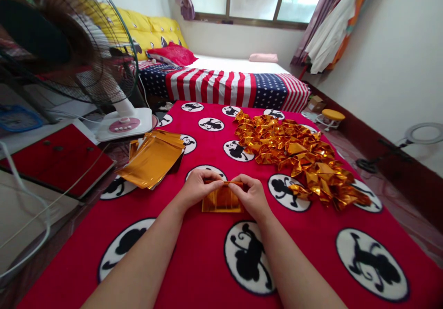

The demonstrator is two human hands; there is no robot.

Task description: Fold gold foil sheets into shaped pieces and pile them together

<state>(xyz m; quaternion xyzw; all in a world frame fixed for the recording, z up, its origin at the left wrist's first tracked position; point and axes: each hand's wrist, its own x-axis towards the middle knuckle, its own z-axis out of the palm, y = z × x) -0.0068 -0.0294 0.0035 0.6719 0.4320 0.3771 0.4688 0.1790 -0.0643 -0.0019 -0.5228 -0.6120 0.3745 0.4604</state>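
Note:
Between my hands, a sheet of gold foil paper lies on the red cloth, its far edge bent over. My left hand pinches that edge on the left, thumb on top. On the right, my right hand grips the same edge, its thumb close to the other one. A stack of flat gold foil sheets rests to the left of my hands. Over on the right spreads a pile of folded gold foil pieces. The undersides of my fingers are partly hidden.
A red cloth with monkey prints covers the table. At the left stands a fan beside a red-topped cabinet. Beyond the table is a bed. A yellow stool and a ring light stand on the right.

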